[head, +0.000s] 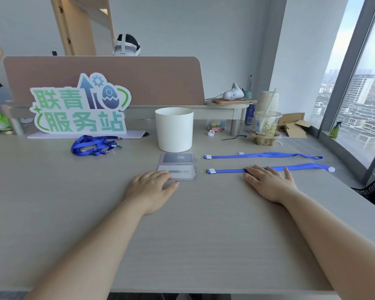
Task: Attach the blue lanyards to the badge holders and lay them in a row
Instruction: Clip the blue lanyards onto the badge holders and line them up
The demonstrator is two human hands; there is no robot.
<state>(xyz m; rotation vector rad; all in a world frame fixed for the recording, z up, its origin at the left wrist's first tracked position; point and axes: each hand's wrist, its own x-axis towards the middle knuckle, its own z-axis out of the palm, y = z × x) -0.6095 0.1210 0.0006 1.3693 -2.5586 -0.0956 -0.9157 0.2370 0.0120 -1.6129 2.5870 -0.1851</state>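
Note:
Two clear badge holders lie side by side on the desk, each joined to a blue lanyard stretched out to the right. The far holder (178, 158) has its lanyard (262, 156) lying straight. My left hand (152, 187) rests flat on the left end of the near holder (182, 171), fingers apart. My right hand (268, 180) lies flat, palm down, on the near lanyard (227, 170), pressing the strap to the desk. A tangled bundle of more blue lanyards (94, 145) sits at the back left.
A white cylindrical tub (174, 129) stands just behind the holders. A standing sign (80, 105) and a desk divider (160, 81) line the back. A plastic cup with a straw (266, 124), a cardboard piece and small clutter sit at the back right. Window on the right.

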